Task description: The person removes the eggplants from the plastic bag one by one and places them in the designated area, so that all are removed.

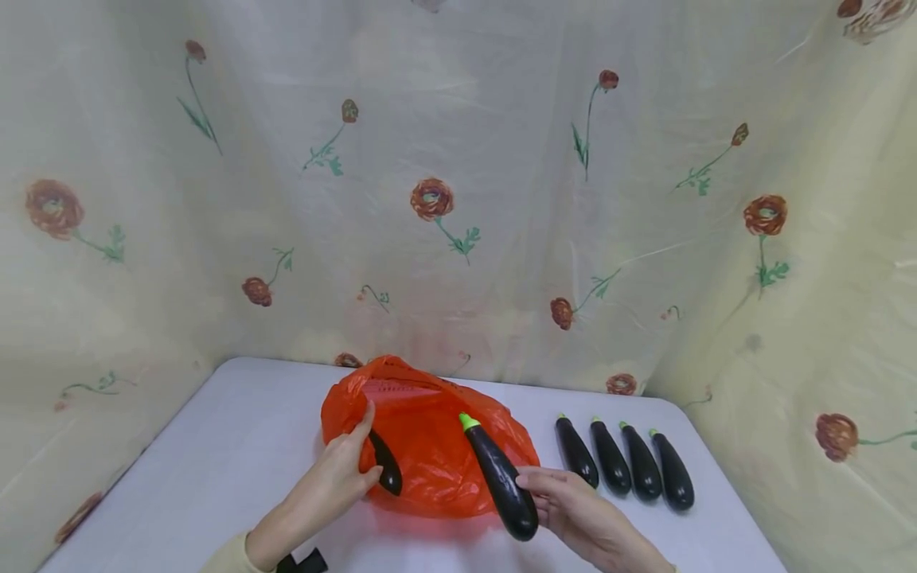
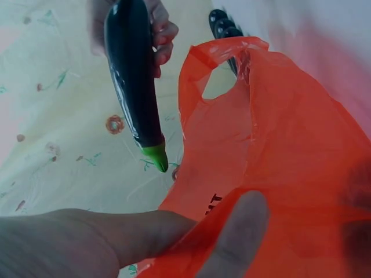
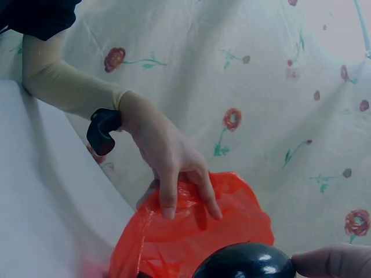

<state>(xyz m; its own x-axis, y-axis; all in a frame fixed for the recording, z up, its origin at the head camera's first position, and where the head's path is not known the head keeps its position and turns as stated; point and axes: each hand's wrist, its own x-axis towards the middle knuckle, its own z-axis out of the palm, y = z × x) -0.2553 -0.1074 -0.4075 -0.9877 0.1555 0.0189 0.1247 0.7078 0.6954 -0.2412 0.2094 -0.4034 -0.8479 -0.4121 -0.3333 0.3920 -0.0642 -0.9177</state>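
My left hand [image 1: 342,469] grips the near left edge of an orange-red plastic bag [image 1: 437,454], its thumb and fingers on either side of the film in the left wrist view. The bag stands with its mouth spread toward me. A dark, glossy eggplant [image 1: 388,465] shows just inside the bag beside that hand, partly hidden. In my right hand [image 1: 579,511] is another eggplant [image 1: 501,481], pinched near its thick end. Its bright green stem end [image 2: 155,156] points away from me, over the bag's opening in the head view.
Several more eggplants [image 1: 645,465] lie in a row on the right of the white table [image 1: 265,446], stem ends toward the back. A flower-printed curtain [image 1: 501,302] hangs close behind the table and along both sides.
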